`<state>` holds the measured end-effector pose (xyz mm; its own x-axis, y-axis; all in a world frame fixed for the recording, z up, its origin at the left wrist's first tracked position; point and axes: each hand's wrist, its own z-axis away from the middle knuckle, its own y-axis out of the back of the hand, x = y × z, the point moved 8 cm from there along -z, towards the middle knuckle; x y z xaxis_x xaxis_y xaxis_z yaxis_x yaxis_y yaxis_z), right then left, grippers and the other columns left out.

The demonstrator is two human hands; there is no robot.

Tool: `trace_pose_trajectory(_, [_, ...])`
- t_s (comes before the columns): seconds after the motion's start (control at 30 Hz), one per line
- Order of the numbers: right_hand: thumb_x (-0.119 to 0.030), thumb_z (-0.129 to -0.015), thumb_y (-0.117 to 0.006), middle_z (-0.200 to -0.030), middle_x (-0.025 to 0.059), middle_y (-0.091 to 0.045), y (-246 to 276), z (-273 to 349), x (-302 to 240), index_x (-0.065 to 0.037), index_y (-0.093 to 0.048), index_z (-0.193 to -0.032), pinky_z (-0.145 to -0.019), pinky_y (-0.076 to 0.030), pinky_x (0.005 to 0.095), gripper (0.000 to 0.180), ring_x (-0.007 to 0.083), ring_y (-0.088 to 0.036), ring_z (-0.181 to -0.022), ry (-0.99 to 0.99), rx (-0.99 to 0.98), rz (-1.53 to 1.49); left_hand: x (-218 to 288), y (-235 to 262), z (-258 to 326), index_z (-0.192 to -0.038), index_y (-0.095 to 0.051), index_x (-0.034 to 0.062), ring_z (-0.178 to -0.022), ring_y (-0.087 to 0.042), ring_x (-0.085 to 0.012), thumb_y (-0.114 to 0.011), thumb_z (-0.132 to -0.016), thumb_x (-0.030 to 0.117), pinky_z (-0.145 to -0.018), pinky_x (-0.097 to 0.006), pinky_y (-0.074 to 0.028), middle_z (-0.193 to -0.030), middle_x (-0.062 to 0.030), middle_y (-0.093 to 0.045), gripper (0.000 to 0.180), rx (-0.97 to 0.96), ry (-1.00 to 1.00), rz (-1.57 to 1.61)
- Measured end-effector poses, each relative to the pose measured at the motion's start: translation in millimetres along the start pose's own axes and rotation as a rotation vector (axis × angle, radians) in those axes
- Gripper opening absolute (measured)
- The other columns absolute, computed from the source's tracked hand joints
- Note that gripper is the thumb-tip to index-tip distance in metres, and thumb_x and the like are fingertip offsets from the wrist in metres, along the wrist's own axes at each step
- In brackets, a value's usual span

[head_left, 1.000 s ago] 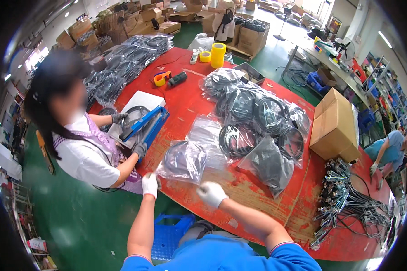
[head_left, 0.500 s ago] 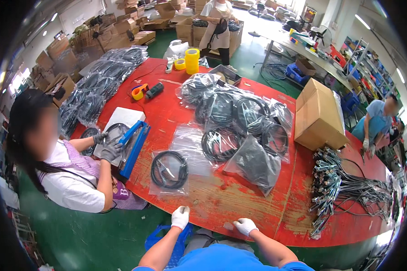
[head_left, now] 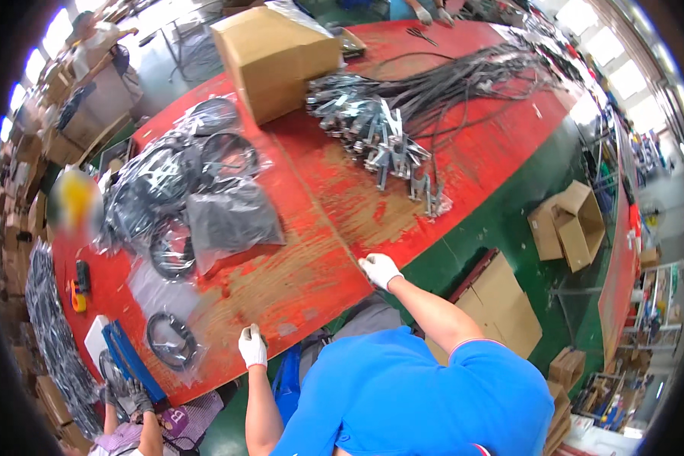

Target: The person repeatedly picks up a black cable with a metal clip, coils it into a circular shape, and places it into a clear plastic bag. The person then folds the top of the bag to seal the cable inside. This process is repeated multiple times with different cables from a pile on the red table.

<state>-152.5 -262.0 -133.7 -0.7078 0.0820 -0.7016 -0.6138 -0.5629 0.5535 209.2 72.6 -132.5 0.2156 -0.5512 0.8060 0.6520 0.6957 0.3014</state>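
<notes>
I stand at the near edge of a worn red table (head_left: 319,220) in a blue shirt and white gloves. My left hand (head_left: 252,346) sits curled on the table's edge and holds nothing. My right hand (head_left: 380,270) rests on the edge further right, fingers loosely apart, also with nothing in it. A bagged black cable coil (head_left: 173,342) lies to the left of my left hand. A heap of clear bags with black cable coils (head_left: 182,190) is spread across the table beyond it. A pile of metal clamps on black cables (head_left: 387,129) lies beyond my right hand.
A closed cardboard box (head_left: 277,49) stands at the table's far side. A co-worker's gloved hands (head_left: 125,391) work at a blue bar tool (head_left: 133,361) at the lower left. Open cardboard boxes (head_left: 570,224) and flat cardboard (head_left: 501,304) lie on the green floor to the right.
My view has swung to the right along the table. Both hands have drawn back from the bagged coils to the table's near edge, and my right hand has moved further right.
</notes>
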Motion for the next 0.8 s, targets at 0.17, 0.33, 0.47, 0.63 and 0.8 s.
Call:
trace_pose_trajectory(0.17, [-0.039,-0.095,-0.064,-0.107,0.0206,-0.075,135.7,-24.2,59.9,-0.009,-0.075,-0.108,-0.095,-0.054,0.0461,0.035,0.0377,-0.070,-0.107,-0.182,0.439,0.081,2.8,-63.5,33.5,-0.085,-0.060,0.0070,-0.050,-0.050,-0.0104,-0.058,-0.106,0.032,-0.046,-0.029,-0.040,-0.062,-0.0022,-0.056,0.032,-0.015,0.054,-0.049])
trace_pose_trajectory(0.33, [-0.040,-0.094,-0.064,-0.119,0.0198,-0.071,269.5,-72.6,97.5,-0.008,-0.069,-0.122,-0.099,-0.052,0.0473,0.043,0.0378,-0.066,-0.115,-0.308,0.638,0.070,33.2,-166.0,74.5,-0.084,-0.062,0.0056,-0.053,-0.052,-0.0121,-0.061,-0.103,0.032,-0.050,-0.031,-0.044,-0.063,-0.0030,-0.057,0.033,-0.071,0.043,-0.220])
trace_pose_trajectory(0.47, [-0.038,-0.093,-0.067,-0.113,0.0202,-0.075,305.8,-140.9,112.8,-0.006,-0.074,-0.116,-0.098,-0.053,0.0419,0.041,0.0341,-0.070,-0.112,-0.136,0.519,-0.008,68.5,-231.7,92.5,-0.096,-0.071,-0.0003,-0.069,-0.068,-0.0212,-0.061,-0.103,0.032,-0.065,-0.037,-0.053,-0.078,-0.0142,-0.071,0.034,-0.177,-0.126,-0.506])
trace_pose_trajectory(0.63, [-0.051,-0.096,-0.062,-0.120,0.0222,-0.073,306.5,-198.2,69.6,-0.007,-0.072,-0.124,-0.099,-0.052,0.0445,0.053,0.0377,-0.069,-0.115,-0.181,0.415,-0.178,120.8,-255.1,113.5,-0.106,-0.074,0.0060,-0.098,-0.073,-0.0378,-0.062,-0.099,0.037,-0.085,-0.044,-0.056,-0.100,-0.0221,-0.075,0.034,-0.151,-0.194,-0.760])
trace_pose_trajectory(0.8, [-0.063,-0.094,-0.057,-0.120,0.0282,-0.071,311.4,-251.3,86.9,-0.005,-0.071,-0.120,-0.097,-0.054,0.0525,0.065,0.0452,-0.068,-0.114,-0.279,0.310,0.151,155.4,-253.8,104.3,-0.109,-0.075,0.0092,-0.103,-0.072,-0.0388,-0.056,-0.099,0.046,-0.090,-0.046,-0.055,-0.103,-0.0210,-0.075,0.042,-0.111,-0.146,-0.842])
